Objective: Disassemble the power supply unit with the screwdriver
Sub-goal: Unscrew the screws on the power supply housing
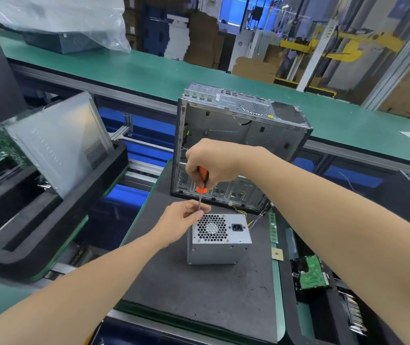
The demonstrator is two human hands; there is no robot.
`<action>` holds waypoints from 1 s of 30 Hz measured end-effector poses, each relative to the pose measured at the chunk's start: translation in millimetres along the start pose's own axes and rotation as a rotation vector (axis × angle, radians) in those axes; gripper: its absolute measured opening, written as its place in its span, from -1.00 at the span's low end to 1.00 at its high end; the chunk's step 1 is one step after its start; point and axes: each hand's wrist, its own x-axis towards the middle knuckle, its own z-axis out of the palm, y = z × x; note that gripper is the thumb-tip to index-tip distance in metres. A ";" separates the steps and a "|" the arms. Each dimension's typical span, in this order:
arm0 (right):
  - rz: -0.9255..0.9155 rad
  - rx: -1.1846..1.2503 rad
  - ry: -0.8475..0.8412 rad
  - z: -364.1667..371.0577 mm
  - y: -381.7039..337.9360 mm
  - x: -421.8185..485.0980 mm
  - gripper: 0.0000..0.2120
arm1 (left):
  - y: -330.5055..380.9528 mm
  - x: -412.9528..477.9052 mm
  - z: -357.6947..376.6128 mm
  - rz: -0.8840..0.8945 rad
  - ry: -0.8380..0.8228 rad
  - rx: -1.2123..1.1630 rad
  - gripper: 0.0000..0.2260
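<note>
We see bright, even light; the power supply (220, 235) casts only a soft shadow. Far behind it, plastic wrap (74, 18) glares, and straight edges bow near the borders.

An open computer case (243, 135) is seen standing upright at 12 o'clock on a grey mat (199, 295). A metal side panel (57, 143) is propped in a black foam tray (114, 165) at 9 o'clock. A memory stick (272, 227), a processor chip (277, 254) and a hard drive (311, 272) are laid out at 4 o'clock.
</note>
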 end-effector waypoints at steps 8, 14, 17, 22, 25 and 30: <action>0.344 -0.013 0.269 10.0 -15.8 -8.6 -0.60 | 8.6 1.2 7.8 0.105 0.136 0.247 -0.79; 0.683 0.286 0.195 1.3 -18.8 -3.5 -0.65 | 8.5 -0.3 10.9 0.121 0.130 0.218 -0.80; 0.608 0.349 0.095 -4.9 -16.4 -6.3 -0.67 | 9.3 0.0 6.7 0.122 0.090 0.202 -0.81; 0.382 0.151 -0.005 -6.5 -4.5 -10.7 -0.76 | 12.1 1.5 -1.7 0.120 0.046 0.225 -0.81; 0.212 0.047 0.006 -8.9 -0.8 -12.6 -0.86 | 14.5 2.0 -3.1 0.097 0.014 0.212 -0.81; 0.029 -0.042 -0.052 -15.6 -1.8 -13.4 -0.81 | 24.7 1.9 -8.7 0.045 -0.074 0.175 -0.85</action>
